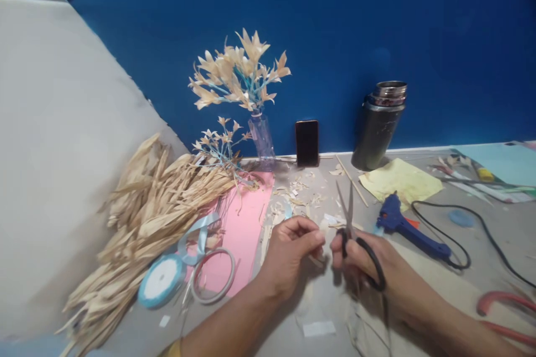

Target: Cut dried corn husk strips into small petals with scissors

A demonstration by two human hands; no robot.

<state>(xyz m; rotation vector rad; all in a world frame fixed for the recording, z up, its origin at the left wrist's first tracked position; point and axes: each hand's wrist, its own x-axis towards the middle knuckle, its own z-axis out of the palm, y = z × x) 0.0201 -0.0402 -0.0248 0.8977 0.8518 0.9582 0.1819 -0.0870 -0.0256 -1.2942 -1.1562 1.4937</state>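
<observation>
The right hand (pixel 362 261) gripped scissors (pixel 349 224), blades up and parted, over the tabletop (pixel 288 340), left of the glue gun (pixel 414 236). The left hand (pixel 291 251) pinched its fingertips just beside; any held scrap was indistinct.

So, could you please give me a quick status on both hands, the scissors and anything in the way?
Right hand holding open scissors. Left hand pinched, contents unclear. Pale scraps beyond both hands; glue gun near right hand.
</observation>
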